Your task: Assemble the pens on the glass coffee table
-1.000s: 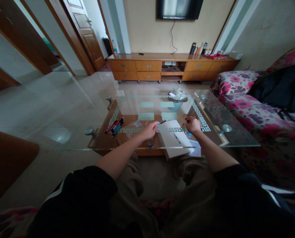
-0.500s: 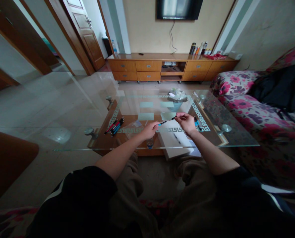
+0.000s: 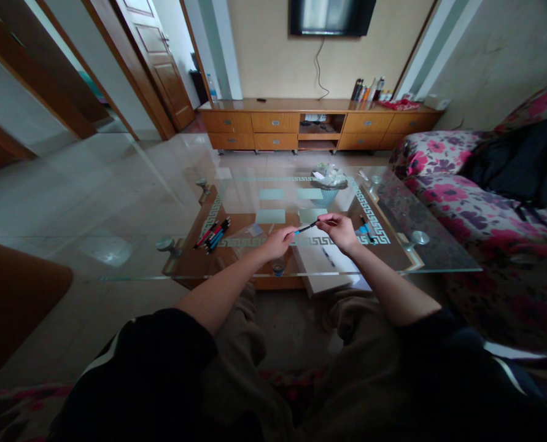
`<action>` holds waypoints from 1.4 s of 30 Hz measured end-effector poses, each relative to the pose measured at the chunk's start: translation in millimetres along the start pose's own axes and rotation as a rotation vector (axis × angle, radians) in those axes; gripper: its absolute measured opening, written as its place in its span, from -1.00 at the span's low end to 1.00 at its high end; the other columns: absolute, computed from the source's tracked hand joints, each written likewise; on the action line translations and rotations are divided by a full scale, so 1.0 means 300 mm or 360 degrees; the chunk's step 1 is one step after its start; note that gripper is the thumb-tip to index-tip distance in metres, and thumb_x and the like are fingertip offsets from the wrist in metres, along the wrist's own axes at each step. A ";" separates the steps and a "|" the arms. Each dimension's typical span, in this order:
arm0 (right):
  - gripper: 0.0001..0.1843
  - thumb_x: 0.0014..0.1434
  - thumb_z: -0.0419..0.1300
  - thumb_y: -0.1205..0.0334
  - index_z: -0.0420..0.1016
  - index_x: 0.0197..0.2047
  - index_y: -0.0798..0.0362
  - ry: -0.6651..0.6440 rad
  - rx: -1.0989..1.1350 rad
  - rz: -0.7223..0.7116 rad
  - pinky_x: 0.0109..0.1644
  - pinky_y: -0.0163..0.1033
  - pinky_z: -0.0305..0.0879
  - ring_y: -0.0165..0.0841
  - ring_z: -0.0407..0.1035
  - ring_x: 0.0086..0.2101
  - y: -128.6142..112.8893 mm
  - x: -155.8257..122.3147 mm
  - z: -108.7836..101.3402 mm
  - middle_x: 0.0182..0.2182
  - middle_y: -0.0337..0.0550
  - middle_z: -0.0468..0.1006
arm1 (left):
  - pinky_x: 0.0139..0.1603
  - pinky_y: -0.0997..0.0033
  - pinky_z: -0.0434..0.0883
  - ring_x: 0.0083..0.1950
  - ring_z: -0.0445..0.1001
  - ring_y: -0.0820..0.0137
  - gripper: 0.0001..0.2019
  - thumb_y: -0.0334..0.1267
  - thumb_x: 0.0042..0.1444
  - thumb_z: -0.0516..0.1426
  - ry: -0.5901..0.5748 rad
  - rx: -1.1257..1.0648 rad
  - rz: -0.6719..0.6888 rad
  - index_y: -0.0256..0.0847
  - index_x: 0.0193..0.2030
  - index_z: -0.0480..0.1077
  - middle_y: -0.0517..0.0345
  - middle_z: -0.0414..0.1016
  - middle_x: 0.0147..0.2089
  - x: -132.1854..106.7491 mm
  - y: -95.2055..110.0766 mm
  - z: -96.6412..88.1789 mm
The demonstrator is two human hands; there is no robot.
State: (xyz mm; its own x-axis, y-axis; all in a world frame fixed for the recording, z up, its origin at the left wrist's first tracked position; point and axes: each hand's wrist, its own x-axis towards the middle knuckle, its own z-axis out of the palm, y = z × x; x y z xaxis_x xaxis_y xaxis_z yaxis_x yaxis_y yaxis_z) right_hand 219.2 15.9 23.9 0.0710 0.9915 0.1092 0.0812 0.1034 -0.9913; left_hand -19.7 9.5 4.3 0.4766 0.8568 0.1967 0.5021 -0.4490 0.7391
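Over the glass table [image 3: 439, 259], my left hand [image 3: 279, 243] pinches the blue-and-black barrel of a slim pen [image 3: 303, 229]. The fingers of my right hand [image 3: 339, 232] close on its dark far end, which looks like a cap. The pen lies slantwise between the hands, its right end higher. To the left of my left hand rests a pile of red, blue and black pens [image 3: 214, 236]. Beyond my right hand are more blue and black pens [image 3: 366, 228], partly covered by it.
Under the glass are a white box [image 3: 317, 273] and a small bottle [image 3: 278, 266] near the front edge. A filled wastebasket [image 3: 327, 195] stands beyond the table. A flowered sofa [image 3: 443, 190] with a black bag is at right; a wooden TV cabinet [image 3: 275, 126] lines the wall.
My right hand has moved left toward my left hand. The pale, thin stretch that showed between the pen's barrel and its dark end piece no longer shows. My left hand has stayed nearly still.
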 end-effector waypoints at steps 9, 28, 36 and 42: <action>-0.49 -0.24 0.62 0.05 0.55 -0.27 0.06 -0.0065 0.0262 0.0166 -0.13 -0.15 0.59 -0.32 0.57 -0.38 -0.013 -0.007 0.011 -0.40 -0.19 0.64 | 0.01 0.35 0.41 -0.10 0.51 0.31 -0.68 -0.29 0.37 -0.01 0.0005 -0.0013 0.0032 -0.28 0.09 0.51 0.00 0.61 -0.07 -0.001 0.002 -0.003; -0.64 -0.04 0.56 0.11 0.57 -0.26 0.07 -0.0103 0.0294 0.0295 -0.16 -0.17 0.63 -0.29 0.60 -0.40 -0.023 -0.013 0.007 -0.42 -0.11 0.69 | 0.15 0.28 0.42 0.04 0.54 0.27 -0.71 -0.28 0.36 0.04 0.0053 -0.0043 0.0073 -0.23 0.06 0.53 -0.03 0.62 0.04 0.007 -0.013 0.000; -0.64 -0.06 0.57 0.12 0.60 -0.25 0.04 -0.0207 0.0263 0.0313 -0.17 -0.17 0.63 -0.28 0.61 -0.37 -0.021 -0.021 0.010 -0.41 -0.13 0.69 | 0.14 0.27 0.43 0.03 0.55 0.27 -0.72 -0.27 0.34 0.07 0.0088 -0.0063 0.0075 -0.24 0.06 0.54 -0.03 0.63 0.03 0.010 -0.023 0.006; -0.66 -0.11 0.59 0.19 0.62 -0.27 0.05 -0.0339 0.0266 0.0332 -0.20 -0.21 0.62 -0.28 0.62 -0.34 0.000 -0.024 0.015 -0.38 -0.13 0.70 | 0.02 0.31 0.41 -0.08 0.54 0.27 -0.75 -0.23 0.34 0.09 0.0050 0.0047 0.0062 -0.27 -0.05 0.56 -0.02 0.64 -0.09 0.009 -0.011 0.003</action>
State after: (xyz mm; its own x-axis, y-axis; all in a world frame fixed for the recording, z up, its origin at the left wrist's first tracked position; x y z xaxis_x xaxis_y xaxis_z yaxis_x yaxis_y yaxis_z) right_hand 214.3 9.1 22.8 -0.1416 0.9851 -0.0976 -0.0787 -0.1095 -0.9909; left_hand -19.5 13.2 1.9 0.4737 0.8458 0.2456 0.5047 -0.4892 0.7113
